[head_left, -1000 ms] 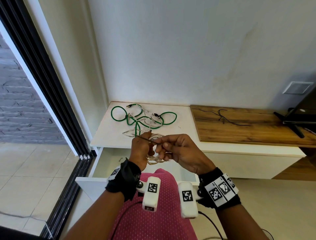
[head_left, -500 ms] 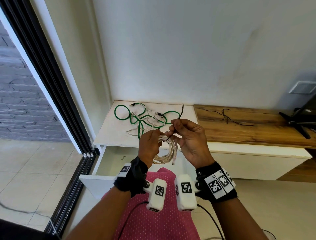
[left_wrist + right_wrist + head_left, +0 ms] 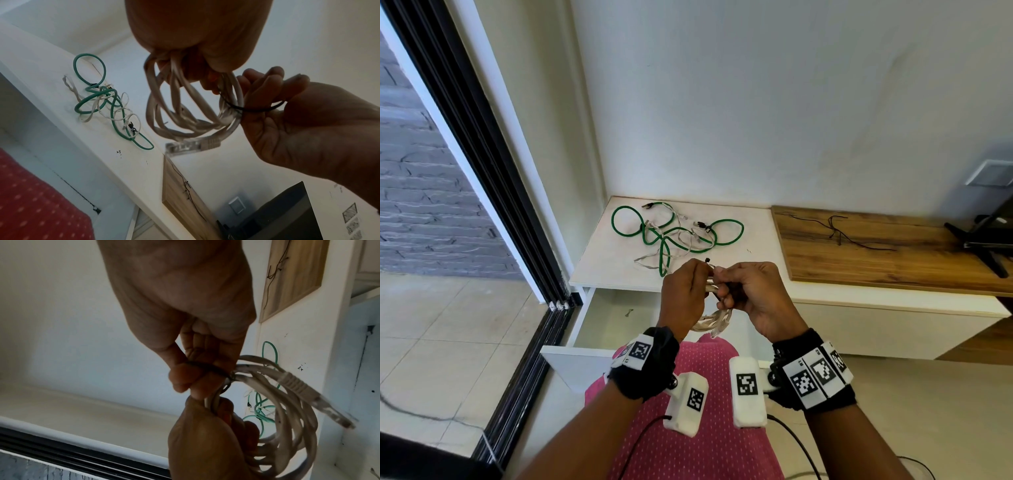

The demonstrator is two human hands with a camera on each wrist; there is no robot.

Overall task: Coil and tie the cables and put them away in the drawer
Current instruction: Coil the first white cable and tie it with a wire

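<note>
A coiled off-white network cable [image 3: 714, 317] is held above the open white drawer [image 3: 616, 315], the left hand [image 3: 683, 291] clamped on its top. A thin black tie [image 3: 255, 109] is pinched by the right hand [image 3: 748, 291]; its knot is hidden. At 12 o'clock, a loose green cable [image 3: 674, 233] is tangled with pale ones on the white desk [image 3: 602, 263].

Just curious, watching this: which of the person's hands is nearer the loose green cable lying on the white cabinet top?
Left. The left hand is just in front of the green cable; the right hand is farther to the right.
</note>
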